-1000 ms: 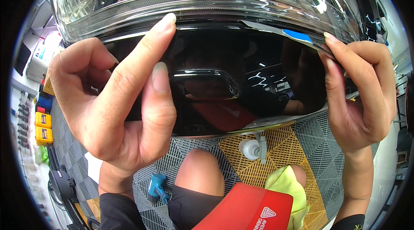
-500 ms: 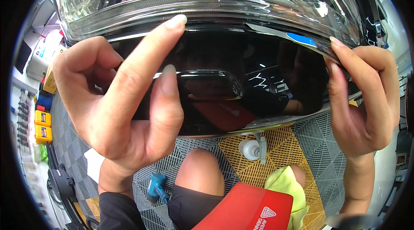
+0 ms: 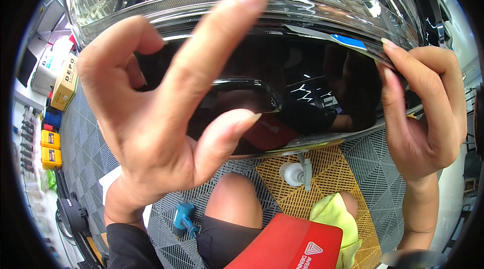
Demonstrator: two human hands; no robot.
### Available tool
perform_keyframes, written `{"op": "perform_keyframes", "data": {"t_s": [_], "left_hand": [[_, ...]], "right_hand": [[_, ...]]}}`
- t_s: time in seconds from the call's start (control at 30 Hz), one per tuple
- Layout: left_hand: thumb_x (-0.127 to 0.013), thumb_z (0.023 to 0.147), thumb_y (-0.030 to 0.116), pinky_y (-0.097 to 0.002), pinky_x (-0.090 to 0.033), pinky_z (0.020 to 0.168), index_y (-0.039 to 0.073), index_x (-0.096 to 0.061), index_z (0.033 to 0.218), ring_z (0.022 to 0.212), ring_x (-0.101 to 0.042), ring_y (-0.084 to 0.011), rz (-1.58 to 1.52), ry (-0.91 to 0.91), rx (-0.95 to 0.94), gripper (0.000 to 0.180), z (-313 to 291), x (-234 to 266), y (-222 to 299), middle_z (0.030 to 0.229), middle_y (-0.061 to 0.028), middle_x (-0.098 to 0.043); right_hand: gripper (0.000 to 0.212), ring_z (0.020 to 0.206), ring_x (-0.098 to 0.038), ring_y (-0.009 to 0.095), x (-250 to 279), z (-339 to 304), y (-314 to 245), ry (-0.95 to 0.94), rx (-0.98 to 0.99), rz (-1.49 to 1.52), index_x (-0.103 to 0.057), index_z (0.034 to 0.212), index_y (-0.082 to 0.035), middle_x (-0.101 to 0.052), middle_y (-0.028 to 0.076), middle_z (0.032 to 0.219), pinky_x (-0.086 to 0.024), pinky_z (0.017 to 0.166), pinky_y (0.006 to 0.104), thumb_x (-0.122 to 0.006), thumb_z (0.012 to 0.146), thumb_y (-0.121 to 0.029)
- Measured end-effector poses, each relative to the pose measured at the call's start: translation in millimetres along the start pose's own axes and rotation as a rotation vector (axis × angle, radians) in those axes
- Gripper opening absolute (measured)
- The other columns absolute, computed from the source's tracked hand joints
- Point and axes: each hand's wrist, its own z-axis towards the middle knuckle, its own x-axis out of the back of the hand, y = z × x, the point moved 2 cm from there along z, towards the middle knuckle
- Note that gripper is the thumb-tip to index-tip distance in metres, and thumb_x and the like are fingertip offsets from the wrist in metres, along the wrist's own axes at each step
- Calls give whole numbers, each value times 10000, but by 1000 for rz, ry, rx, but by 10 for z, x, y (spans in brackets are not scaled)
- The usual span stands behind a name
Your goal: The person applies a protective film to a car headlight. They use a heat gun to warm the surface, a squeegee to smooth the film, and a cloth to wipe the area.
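Note:
A glossy black panel curves across the middle, below a vehicle's clear headlamp cover. Over its left part my left hand is raised and holds nothing; the index finger is stretched out, the thumb stands apart and the other fingers curl. At the far right end, my right hand pinches the edge of a thin dark sheet between thumb and index finger. A blue patch shows near that edge. How far the sheet covers the panel is hard to tell.
A white spray bottle stands on yellow and grey floor grating below. By my knee is a teal tool; a red item and a yellow-green cloth lie close to me. At left are a cardboard box and yellow cases.
My left hand has moved to the right and its index finger now reaches higher, with the thumb spread wider. The right hand keeps its pinch, nearly in place.

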Motion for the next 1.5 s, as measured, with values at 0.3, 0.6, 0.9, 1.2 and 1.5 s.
{"op": "perform_keyframes", "data": {"t_s": [0.3,0.6,0.9,1.2,1.5], "left_hand": [[-935,786,133,-186,-330,649,26,-561,1384,733,-411,-45,-388,271,107,713,266,23,-167,883,35,-470],[-994,698,150,-130,-350,533,24,-645,1282,633,-452,-20,-367,305,-24,692,332,-41,-220,1034,-4,-651],[-981,717,133,-119,-351,532,24,-635,1294,649,-483,-21,-370,284,-58,681,289,-46,-316,1101,-30,-665],[-980,714,109,-125,-323,524,19,-592,1334,658,-462,-17,-378,246,17,736,241,12,-320,1043,-20,-632],[-979,712,84,-131,-294,517,13,-550,1374,667,-441,-14,-401,237,88,793,371,-20,-179,984,-10,-598]], "right_hand": [[303,806,-635,190,-90,-20,43,39,5,0,-743,1123,71,-644,144,926,-508,655,246,-747,830,146],[312,825,-646,205,-31,-56,-20,8,-59,3,-737,1135,76,-652,148,937,-527,688,265,-741,832,152],[315,845,-655,214,20,-59,-47,-23,-84,-11,-736,1139,80,-661,160,955,-541,717,276,-736,834,156],[325,824,-636,204,-45,-46,-13,8,-79,27,-735,1140,76,-649,145,943,-521,700,264,-737,826,159],[330,808,-635,203,-69,-47,4,41,-89,45,-738,1125,63,-642,145,930,-517,676,268,-751,807,151]]}}
